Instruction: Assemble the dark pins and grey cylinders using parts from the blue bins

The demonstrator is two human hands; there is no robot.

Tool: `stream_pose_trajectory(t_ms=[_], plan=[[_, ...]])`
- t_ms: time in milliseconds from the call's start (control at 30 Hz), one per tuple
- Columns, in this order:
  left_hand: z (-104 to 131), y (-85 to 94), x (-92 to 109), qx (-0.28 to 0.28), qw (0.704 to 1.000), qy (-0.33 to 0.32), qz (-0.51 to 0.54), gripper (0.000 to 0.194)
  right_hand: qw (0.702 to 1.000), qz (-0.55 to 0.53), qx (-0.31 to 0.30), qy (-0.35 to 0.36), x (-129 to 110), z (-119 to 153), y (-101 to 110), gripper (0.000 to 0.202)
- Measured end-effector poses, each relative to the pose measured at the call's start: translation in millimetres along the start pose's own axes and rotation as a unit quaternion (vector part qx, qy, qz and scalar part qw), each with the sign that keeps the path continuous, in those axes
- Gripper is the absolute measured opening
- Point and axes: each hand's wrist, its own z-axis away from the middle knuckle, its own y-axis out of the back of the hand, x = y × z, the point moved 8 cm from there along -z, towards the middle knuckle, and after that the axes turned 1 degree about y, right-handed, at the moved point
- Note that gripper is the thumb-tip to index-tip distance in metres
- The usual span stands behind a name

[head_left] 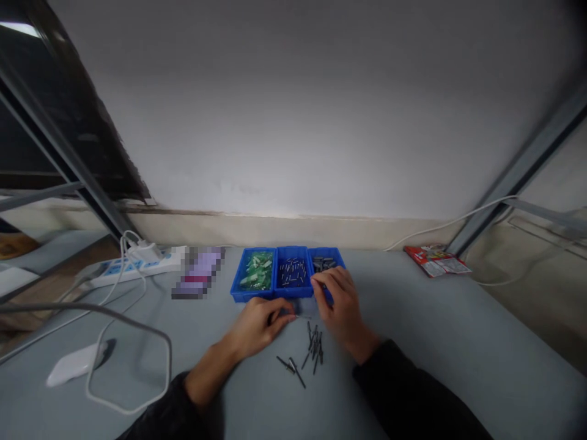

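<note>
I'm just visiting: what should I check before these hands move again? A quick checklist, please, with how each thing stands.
1. Left hand grips the thin metal piece: ok, pinched at the fingertips.
2. Right hand holds a part: cannot tell; it is at the right-hand bin, its grip unclear.
3. Three blue bins upright, side by side: ok.
4. Loose metal pieces in one group: not ok; a smaller group lies apart.
5. Cable loop clear of the left sleeve: cannot tell; they are very close.
</note>
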Motion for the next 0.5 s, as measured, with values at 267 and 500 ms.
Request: stream_pose_trajectory(t_ms=[267,500], plan=[[5.1,15.2,-6.7,0.096,0.995,-0.006,-0.014,0.023,0.998,-0.014,-0.050,0.030,-12.2,3.8,-9.7,0.013],[5.3,23.8,-5.1,0.120,0.992,0.008,-0.037,0.026,0.999,-0.017,-0.046,0.017,-3.2,2.8,-4.8,0.017]])
